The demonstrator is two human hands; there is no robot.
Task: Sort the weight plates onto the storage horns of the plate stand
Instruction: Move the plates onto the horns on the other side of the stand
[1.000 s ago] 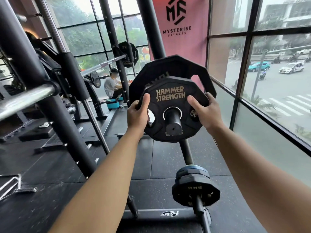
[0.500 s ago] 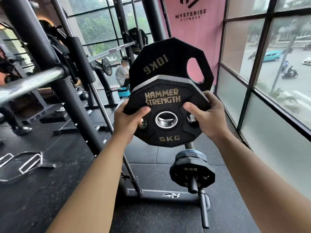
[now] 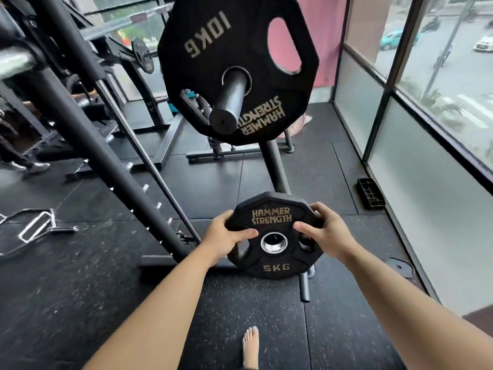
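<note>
The 5 kg plate (image 3: 274, 272) is matte black with gold lettering and a shiny silver centre ring (image 3: 263, 244). The 10 kg plate (image 3: 240, 36) is black too, with paler gold lettering. The storage horn (image 3: 229, 102) is dark grey. The rubber floor (image 3: 240, 316) is black with tiny white speckles, and the wall (image 3: 326, 36) is pink.

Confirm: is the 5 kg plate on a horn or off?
Off: left hand and right hand grip the 5 kg plate; nothing sticks through its hole.

Soft daylight from the right-hand windows (image 3: 437, 84), motion blur up top, wide-angle bending at edges.
</note>
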